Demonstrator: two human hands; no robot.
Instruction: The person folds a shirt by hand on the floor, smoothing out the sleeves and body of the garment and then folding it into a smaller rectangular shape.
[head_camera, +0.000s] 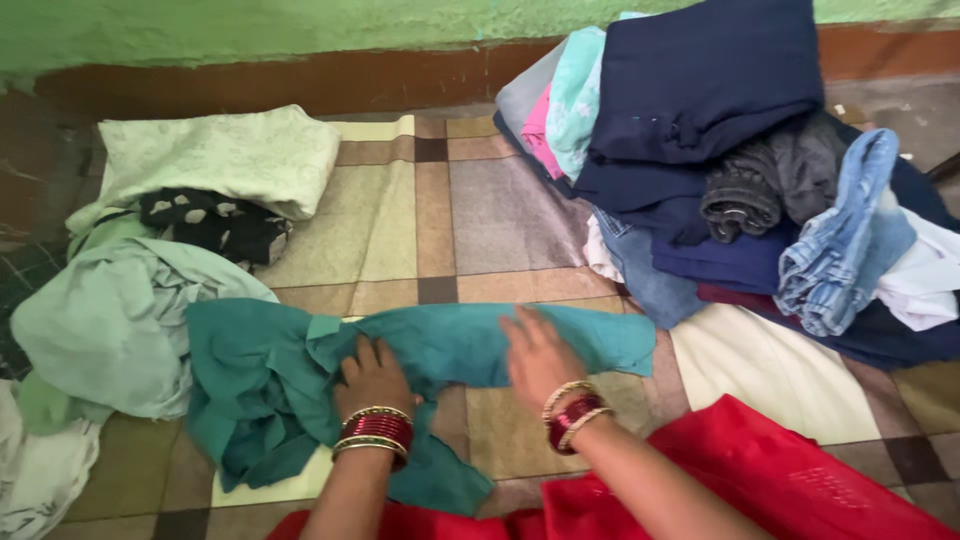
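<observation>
1. Closest to the camera is a red cloth (760, 480), spread over the person's lap at the bottom of the view.
2. The left hand (372, 378) lies on the teal garment (300, 380). Its fingers are bent a little and press into a bunched part. It wears red and gold bangles (375, 432) at the wrist.
3. The right hand (535, 355) is blurry. It lies flat with fingers spread on the same teal garment, pinching nothing.
4. The teal garment lies on the checked sheet (480, 210), in front of the person. Its long way runs left to right. The left end is crumpled and the right end is smoother.
5. A pale green heap (110, 320) touches its left end. A tall pile of dark blue clothes and jeans (720, 150) sits at the far right, near its right end.
6. Nothing covers the hands.
</observation>
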